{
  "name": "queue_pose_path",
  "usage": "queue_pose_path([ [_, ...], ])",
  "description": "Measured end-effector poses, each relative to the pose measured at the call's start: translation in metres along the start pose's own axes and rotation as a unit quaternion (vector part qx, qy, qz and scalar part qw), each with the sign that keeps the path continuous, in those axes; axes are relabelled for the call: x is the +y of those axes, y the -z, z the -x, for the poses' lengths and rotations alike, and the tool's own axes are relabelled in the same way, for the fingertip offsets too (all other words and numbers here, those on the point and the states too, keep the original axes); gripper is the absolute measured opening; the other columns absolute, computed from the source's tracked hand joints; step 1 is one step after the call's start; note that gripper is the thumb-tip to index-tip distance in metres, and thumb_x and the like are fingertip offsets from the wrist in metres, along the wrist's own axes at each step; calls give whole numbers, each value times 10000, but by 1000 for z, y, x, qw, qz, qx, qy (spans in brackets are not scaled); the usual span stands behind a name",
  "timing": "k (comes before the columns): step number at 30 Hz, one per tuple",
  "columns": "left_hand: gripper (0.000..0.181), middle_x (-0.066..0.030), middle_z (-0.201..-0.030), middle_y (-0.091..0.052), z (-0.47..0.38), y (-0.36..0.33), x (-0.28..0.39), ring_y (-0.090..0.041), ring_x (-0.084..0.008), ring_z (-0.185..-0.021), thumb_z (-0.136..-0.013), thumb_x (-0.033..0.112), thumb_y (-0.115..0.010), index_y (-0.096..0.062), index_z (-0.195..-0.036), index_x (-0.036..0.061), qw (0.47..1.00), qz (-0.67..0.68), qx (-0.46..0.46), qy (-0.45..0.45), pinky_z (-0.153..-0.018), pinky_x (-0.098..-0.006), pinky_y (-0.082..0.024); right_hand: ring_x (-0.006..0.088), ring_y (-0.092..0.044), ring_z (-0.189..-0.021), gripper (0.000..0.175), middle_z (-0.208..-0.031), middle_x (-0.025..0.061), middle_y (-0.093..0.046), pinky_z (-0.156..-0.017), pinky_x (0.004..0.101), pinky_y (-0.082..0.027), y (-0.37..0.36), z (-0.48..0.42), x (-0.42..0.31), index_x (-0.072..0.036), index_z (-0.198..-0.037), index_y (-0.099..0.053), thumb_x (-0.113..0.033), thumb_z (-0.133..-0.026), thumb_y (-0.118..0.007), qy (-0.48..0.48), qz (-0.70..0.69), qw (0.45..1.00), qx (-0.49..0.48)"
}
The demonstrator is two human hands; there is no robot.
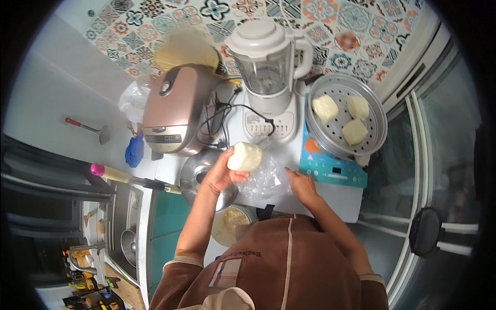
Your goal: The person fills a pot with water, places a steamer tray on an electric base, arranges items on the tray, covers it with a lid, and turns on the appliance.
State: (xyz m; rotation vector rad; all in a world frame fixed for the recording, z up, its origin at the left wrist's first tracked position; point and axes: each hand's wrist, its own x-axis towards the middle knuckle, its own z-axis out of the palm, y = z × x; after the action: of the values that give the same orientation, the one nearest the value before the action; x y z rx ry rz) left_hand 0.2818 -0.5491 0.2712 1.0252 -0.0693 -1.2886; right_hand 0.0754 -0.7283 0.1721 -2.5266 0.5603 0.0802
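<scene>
My left hand [224, 174] holds a pale, block-shaped bun [245, 156] between thumb and fingers, raised above the counter. Below it spreads a crumpled clear plastic bag [267, 180]. At the bag's right edge is my right hand [302, 185], a finger stretched towards it; whether it grips the film cannot be told. To the right, three similar buns, a left one [325, 108], a back one [357, 107] and a front one [354, 131], sit apart in a perforated metal steamer [378, 145]. The steamer stands on a teal induction cooker [329, 176].
A white blender [267, 66] stands at the back, beside a pink rice cooker [170, 108] with loose black cables [223, 112]. A metal lid [190, 174] lies partly under my left arm. Below the counter edge is a bucket [230, 226]; sliding glass doors [410, 155] border the right.
</scene>
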Motion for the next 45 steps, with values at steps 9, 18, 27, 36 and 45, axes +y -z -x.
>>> queue_pose_path([
  [9, 755, -161, -885, -621, -23, -116, -37, -593, -198, -624, -820, 743, -314, -531, -1191, 122, 959, 211, -128, 140, -491, -277, -492, 345, -471, -1160, 738, -1270, 162, -463, -947, 395, -421, 140, 39, -48, -107, -1298, -465, -261, -652, -787, 132, -195, 932, 277],
  [18, 500, -172, -999, -623, -79, -203, -17, -630, -242, -756, -867, 312, -605, -429, -1215, 0, 831, -525, -26, -182, -655, -316, -517, 219, -495, -1127, 787, -1214, 115, -512, -938, 365, -426, 216, 36, 72, -63, -1289, -409, -201, -627, -813, -48, -474, 817, 326],
  [27, 788, -187, -1160, -516, -255, -235, -21, -502, -307, -1082, -627, 222, -756, -378, -1288, 19, 362, -891, 137, -238, -908, -392, -413, 303, -547, -1039, 740, -1137, 179, -544, -881, 359, -434, 293, -105, 151, -65, -1205, -488, -281, -575, -811, 91, -172, 954, 227],
  [36, 569, -187, -1095, -555, -231, -207, -34, -544, -343, -1026, -641, 136, -691, -449, -1140, 7, 500, -802, 47, -322, -883, -413, -427, 213, -547, -1012, 670, -1073, 121, -584, -870, 301, -420, 263, -187, 165, -43, -1173, -501, -247, -620, -819, 65, -240, 968, -47],
  [45, 623, -178, -1237, -480, -217, -220, -43, -456, -303, -1156, -714, 191, -684, -408, -1230, -23, 452, -848, 137, -242, -980, -361, -343, 327, -443, -1217, 948, -1314, 229, -443, -1013, 368, -351, 274, -184, 156, -46, -1383, -342, -417, -627, -779, 93, -28, 991, -92],
])
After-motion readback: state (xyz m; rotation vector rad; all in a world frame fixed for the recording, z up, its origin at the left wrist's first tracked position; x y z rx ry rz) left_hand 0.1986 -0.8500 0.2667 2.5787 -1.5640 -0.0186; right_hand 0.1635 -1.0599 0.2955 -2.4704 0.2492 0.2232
